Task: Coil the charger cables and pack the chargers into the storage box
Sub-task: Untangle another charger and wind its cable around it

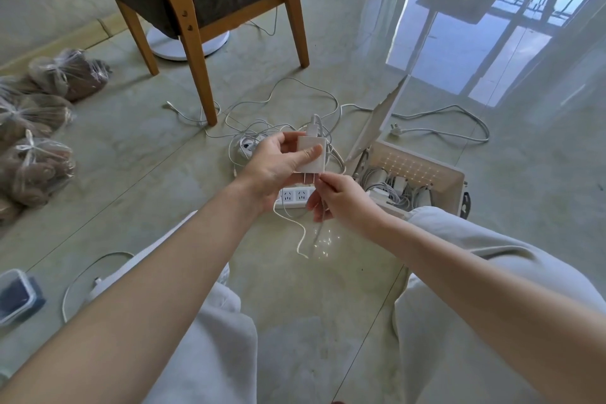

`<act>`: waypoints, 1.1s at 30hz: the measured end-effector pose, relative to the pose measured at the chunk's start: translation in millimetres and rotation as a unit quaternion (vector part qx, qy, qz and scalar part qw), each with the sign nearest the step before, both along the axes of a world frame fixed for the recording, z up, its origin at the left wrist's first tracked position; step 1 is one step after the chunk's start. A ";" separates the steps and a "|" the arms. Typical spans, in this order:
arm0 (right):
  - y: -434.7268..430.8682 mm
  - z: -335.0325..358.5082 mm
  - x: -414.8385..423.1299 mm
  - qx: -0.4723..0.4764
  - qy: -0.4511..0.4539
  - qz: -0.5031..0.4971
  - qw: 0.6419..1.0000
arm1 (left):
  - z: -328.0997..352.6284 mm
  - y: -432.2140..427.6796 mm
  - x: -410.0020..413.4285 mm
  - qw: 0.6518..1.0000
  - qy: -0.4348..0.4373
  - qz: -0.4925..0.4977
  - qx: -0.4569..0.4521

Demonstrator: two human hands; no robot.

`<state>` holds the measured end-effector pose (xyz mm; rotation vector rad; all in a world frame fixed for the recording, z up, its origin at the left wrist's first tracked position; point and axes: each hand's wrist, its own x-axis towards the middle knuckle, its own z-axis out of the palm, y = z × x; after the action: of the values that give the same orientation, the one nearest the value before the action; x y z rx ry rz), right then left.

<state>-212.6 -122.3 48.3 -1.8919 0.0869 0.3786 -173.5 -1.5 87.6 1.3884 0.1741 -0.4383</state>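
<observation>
The right hand (341, 198) is pinching a thin cable (322, 203), its grip narrow, with the cable running down out of it. Just above, the left hand (272, 167) is holding the charger (311, 154) upright, thumb lying across its face and prongs sticking out below the grip. A power strip (295, 196) is lying on the floor (295, 289) beneath. At the right the box (426, 167) is standing open, with other chargers (398, 182) lying inside. A tangle of wires (262, 128) is sprawling beyond.

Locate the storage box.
In the head view, the storage box sits on the floor at right, just beyond the right knee, beside the power strip.
</observation>
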 end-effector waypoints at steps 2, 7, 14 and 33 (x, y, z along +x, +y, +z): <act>-1.6 5.4 -0.8 -0.001 0.001 0.001 1.000 | -0.3 -0.9 -1.1 0.999 -0.039 0.006 0.022; -3.4 8.3 -0.9 0.005 0.013 0.009 1.000 | -3.5 -1.8 0.0 0.995 -0.081 0.004 0.052; -0.7 12.4 -2.4 -0.022 0.016 0.060 0.998 | -2.0 -4.2 1.3 0.995 -0.078 0.048 0.038; -34.6 22.3 16.8 -0.268 -0.194 0.018 0.943 | -16.8 14.5 16.3 0.922 -0.128 -0.121 0.343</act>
<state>-195.8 -157.0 70.6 -2.4765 -0.1230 -0.0112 -157.1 13.1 70.8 2.1597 -0.0744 -0.4100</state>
